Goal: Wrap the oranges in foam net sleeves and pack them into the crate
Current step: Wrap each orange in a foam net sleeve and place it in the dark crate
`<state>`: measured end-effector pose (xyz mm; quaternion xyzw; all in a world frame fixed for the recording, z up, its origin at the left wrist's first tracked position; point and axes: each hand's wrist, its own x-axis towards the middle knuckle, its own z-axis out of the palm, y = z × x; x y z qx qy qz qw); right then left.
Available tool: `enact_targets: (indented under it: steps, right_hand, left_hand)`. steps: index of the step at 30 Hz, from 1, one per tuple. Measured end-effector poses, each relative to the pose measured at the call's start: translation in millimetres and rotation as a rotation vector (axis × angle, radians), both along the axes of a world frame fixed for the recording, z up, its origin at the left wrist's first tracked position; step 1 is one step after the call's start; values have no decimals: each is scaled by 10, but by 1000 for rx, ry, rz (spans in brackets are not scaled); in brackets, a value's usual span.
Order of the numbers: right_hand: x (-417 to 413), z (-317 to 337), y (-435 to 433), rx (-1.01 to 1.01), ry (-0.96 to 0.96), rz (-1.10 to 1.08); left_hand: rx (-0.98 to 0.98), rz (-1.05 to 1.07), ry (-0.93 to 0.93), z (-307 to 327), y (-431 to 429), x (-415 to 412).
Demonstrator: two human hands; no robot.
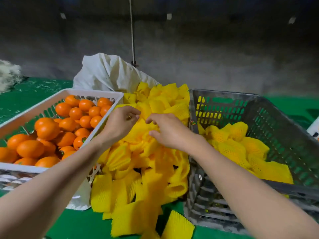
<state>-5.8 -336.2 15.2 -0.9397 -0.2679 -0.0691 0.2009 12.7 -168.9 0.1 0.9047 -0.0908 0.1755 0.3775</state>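
Yellow sleeves lay heaped every way; atop them left hand and right hand pinched one sleeve, axis unclear.

A dim, rough grey wall fills the back — small pale patches dot it. A thin cord hangs straight down before it. Below lies a green surface, strewn with pale fibres.

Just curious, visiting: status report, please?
Left hand pinches yellow foam net sleeve, right hand touching it. Round oranges wait in white plastic tray. Grey plastic crate part-filled. Nothing blocking.
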Motion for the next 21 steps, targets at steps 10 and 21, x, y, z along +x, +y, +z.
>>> enact_targets:
  steps: [10,21]
  right_hand:
    - [387,-1173,389,-522,100,-305]
    - [-128,-224,462,93,-50,-46]
  left_hand:
    - [-4,-17,67,-220,857,-486]
    - [-98,-236,248,-247,953,-466]
